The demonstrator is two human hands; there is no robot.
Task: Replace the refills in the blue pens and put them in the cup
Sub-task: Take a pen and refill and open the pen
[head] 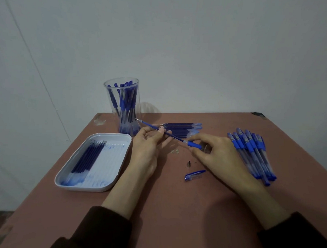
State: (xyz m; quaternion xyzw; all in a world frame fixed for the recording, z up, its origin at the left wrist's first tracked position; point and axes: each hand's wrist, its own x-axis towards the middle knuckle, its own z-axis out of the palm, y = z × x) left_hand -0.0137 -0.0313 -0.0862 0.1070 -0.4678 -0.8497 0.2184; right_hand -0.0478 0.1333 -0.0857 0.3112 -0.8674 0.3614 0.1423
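Note:
My left hand (148,144) pinches a blue refill (174,136) near its tip end. My right hand (214,155) grips the pen barrel (194,144) by its blue grip, and the refill's other end sits inside that barrel. Behind the hands lies a row of loose refills (183,128). The clear cup (123,106) at the back left holds several blue pens. A pile of capped blue pens (252,155) lies to the right. A small metal tip (188,164) and a blue pen cap (194,175) lie on the table in front of my right hand.
A white tray (116,170) holding several refills (89,158), stained with blue ink, sits at the left on the reddish table (173,209). The table's left edge runs close beside the tray. A pale wall stands behind the table.

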